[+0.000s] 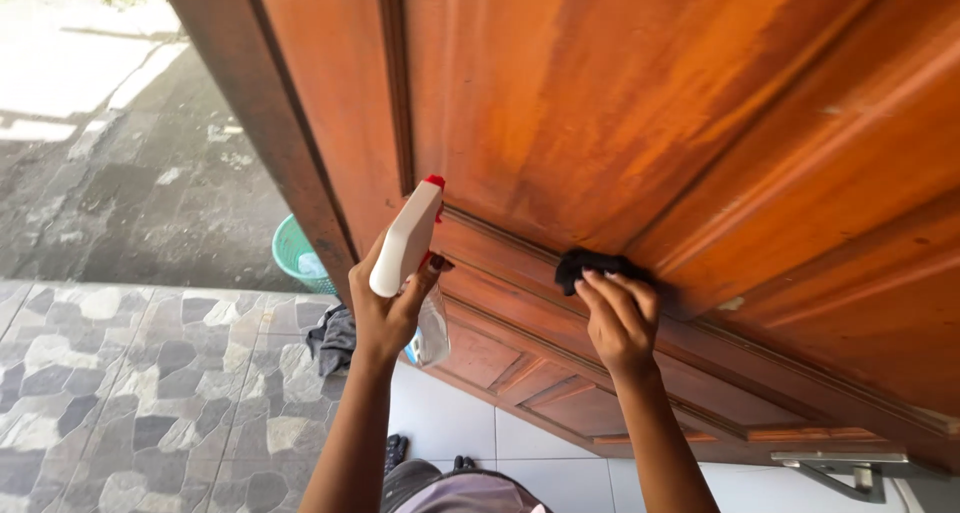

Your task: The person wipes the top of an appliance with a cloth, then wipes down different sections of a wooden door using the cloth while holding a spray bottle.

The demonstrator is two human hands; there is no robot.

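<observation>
Two hands are working at the wooden door (640,103) in front of me. The left hand (385,308) is wrapping tight around the neck of a white spray bottle (405,243) with a red nozzle, its clear body hanging below the palm; it looks light and rigid, likely a bit slick, and the neck under the trigger seems the sure place to grip it. The right hand (620,318) is pressing a small black cloth (590,266) against the door's moulding, at about three o'clock from the bottle, fingers flat on top rather than curled. The cloth looks soft and limp, so it should bunch anywhere it is pinched. At nine o'clock from the bottle a green basket (293,253) is sitting on the ground, with a grey rag (333,338) lying just below it on the stone floor (140,393).
</observation>
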